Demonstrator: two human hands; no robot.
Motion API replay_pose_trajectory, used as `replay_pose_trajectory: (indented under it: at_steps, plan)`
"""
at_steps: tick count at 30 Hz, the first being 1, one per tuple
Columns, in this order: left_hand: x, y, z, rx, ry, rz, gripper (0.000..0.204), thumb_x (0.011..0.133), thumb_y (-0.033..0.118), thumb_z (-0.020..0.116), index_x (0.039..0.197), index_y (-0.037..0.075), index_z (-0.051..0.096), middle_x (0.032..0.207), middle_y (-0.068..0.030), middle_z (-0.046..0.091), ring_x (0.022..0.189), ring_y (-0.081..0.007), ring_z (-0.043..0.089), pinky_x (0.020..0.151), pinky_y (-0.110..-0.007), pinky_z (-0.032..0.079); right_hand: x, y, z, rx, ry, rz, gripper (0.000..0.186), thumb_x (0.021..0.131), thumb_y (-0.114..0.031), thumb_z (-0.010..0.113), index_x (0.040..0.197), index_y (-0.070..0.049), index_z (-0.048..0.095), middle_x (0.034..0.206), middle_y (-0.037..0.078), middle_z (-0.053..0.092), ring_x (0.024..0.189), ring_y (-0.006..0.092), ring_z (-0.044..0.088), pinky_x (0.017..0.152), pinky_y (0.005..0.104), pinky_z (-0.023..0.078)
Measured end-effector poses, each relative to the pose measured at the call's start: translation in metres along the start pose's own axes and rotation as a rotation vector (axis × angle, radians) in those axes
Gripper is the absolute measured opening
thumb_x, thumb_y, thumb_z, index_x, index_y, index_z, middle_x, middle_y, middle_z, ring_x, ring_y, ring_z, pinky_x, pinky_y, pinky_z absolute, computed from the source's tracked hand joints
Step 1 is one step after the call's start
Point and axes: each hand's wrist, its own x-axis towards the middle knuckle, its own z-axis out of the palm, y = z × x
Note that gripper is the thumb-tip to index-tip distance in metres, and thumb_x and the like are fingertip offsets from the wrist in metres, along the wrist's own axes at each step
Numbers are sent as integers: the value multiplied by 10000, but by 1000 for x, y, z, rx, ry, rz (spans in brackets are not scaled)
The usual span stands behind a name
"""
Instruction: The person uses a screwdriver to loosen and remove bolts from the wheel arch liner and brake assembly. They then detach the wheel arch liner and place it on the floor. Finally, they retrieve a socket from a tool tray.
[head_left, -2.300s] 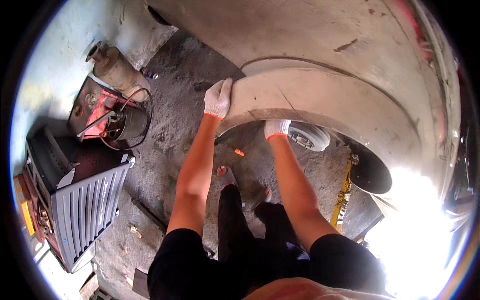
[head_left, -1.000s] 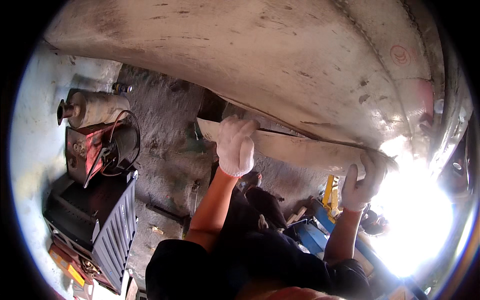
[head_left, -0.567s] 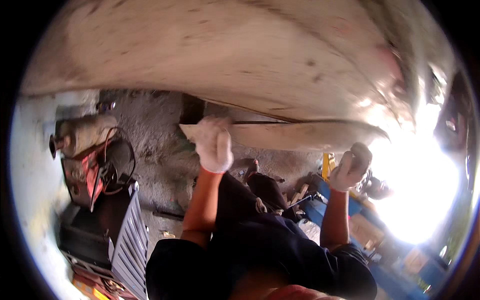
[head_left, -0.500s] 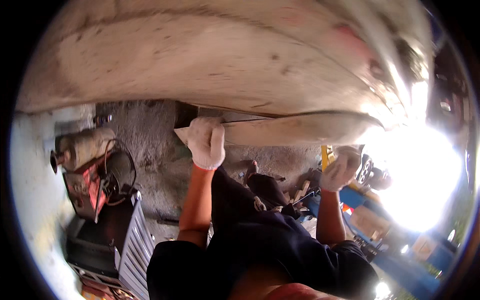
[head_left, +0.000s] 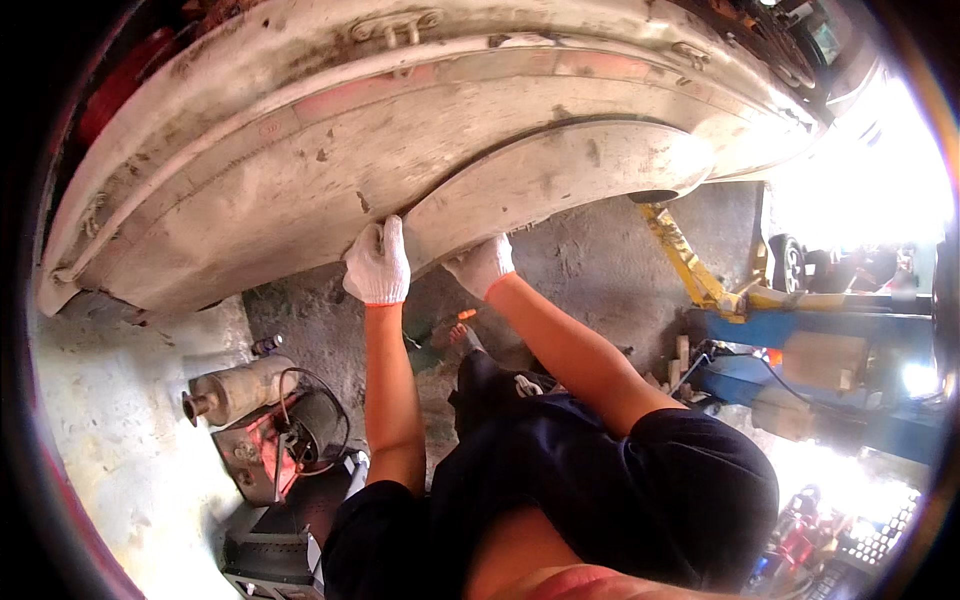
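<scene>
I look up at the dirty off-white underside of a raised car body (head_left: 300,170). A curved, pale wheel-arch panel (head_left: 560,170) runs along it. My left hand (head_left: 377,265), in a white glove, grips the lower left end of that panel. My right hand (head_left: 482,265), also gloved, presses against the panel's underside just to the right. Both forearms reach up from my dark shirt at the bottom of the view.
A grey exhaust muffler (head_left: 235,388) and a red machine with a black cable (head_left: 270,450) lie on the concrete floor at lower left. A yellow lift arm (head_left: 685,260) and blue lift base (head_left: 830,370) stand to the right. Bright glare fills the upper right.
My view has swung so the panel now sits higher and to the right. My right hand has moved from the panel's far right end to right beside my left hand.
</scene>
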Motion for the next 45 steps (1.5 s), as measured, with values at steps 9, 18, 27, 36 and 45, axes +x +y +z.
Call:
replay_pose_trajectory:
  at_steps: [9,18,27,36,45]
  plan:
    - [17,23,-21,396,-149,99,558,896,571,539,795,45,696,689,-231,634,679,-406,640,603,-462,492,16,35,21,265,-141,-86,685,933,-614,315,1443,-163,393,1520,58,358,1365,295,355,1117,468,287]
    - [-18,54,-2,172,103,22,608,817,642,600,745,46,700,690,-206,647,664,-354,665,613,-437,508,-21,29,25,372,-185,-40,678,957,-590,324,1454,-132,366,1498,87,385,1341,308,382,1123,464,298]
    - [-24,38,15,290,259,114,549,869,538,609,660,36,686,557,-223,566,520,-390,598,495,-458,440,2,26,-26,-80,217,90,598,932,-551,436,1364,-140,473,1404,75,480,1242,260,461,1015,466,382]
    - [-25,22,-5,374,164,128,574,935,522,495,730,21,686,678,-248,615,663,-427,628,591,-469,473,-48,-159,-33,310,-96,-130,744,929,-625,333,1471,-116,309,1543,115,281,1411,294,270,1153,474,221]
    - [12,190,80,475,-206,349,504,893,543,562,1040,77,686,990,-207,686,953,-380,657,824,-432,511,-38,-177,7,619,-387,-167,667,908,-622,371,1342,-137,513,1419,75,489,1263,302,467,1058,489,363]
